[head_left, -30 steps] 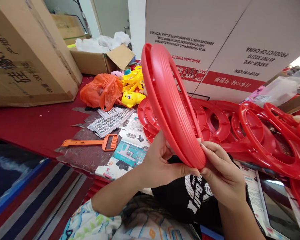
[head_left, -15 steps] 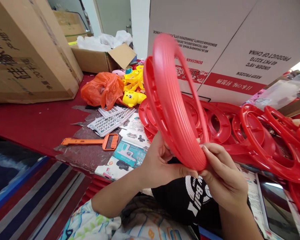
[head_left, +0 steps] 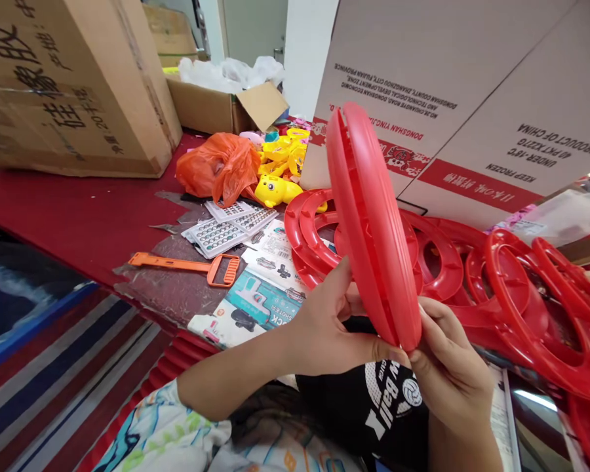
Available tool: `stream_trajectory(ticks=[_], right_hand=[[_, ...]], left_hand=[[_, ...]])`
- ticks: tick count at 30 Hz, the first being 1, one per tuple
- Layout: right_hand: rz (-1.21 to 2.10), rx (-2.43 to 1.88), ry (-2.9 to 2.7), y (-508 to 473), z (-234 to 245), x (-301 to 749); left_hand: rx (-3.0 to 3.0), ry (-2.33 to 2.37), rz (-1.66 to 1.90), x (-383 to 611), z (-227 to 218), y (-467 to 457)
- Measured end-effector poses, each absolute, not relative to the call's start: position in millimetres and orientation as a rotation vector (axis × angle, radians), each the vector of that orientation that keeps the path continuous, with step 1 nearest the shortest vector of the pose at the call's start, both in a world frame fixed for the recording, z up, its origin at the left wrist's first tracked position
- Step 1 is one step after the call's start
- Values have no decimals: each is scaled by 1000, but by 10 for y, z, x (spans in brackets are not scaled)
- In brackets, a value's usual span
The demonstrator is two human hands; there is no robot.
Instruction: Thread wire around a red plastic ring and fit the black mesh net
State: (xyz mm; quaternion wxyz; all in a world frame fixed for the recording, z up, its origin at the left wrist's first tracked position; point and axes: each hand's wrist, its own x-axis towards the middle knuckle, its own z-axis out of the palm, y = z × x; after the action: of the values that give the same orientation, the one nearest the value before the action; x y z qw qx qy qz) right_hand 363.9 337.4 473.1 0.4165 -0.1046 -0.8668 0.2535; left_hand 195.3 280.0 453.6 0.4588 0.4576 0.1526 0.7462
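Note:
Two red plastic rings [head_left: 371, 223] stand on edge, pressed together face to face, in front of me. My left hand [head_left: 332, 328] grips their lower rim from the left, thumb under the edge. My right hand [head_left: 447, 367] holds the same lower rim from the right, fingers closed on it. Behind them a heap of more red plastic rings [head_left: 501, 288] lies on the red table [head_left: 78, 216].
A large brown carton [head_left: 69, 85] stands at the left, a white carton [head_left: 462, 98] at the back right. An orange bag [head_left: 219, 167], yellow toys [head_left: 275, 187], printed cards [head_left: 255, 301], button sheets [head_left: 221, 229] and an orange handle tool [head_left: 187, 265] lie on the table.
The two rings, held apart at the top half a second ago, are now closed together. My view has shifted left, so everything sits further right in the picture.

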Motion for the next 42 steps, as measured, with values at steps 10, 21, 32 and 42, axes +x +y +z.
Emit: stream_trajectory(ticks=[10, 21, 32, 42], right_hand=[[679, -309, -2185, 3356, 4733, 3687], [647, -228, -2263, 3379, 4774, 3744], [583, -190, -2371, 3419, 4859, 3734], [553, -337, -2347, 3405, 4944, 3637]], left_hand=[[1188, 465, 1829, 1963, 4527, 2784], [1170, 396, 1824, 1992, 4555, 2762], [1098, 510, 1808, 1988, 4547, 2710], [1012, 578, 1991, 2035, 4611, 2750]])
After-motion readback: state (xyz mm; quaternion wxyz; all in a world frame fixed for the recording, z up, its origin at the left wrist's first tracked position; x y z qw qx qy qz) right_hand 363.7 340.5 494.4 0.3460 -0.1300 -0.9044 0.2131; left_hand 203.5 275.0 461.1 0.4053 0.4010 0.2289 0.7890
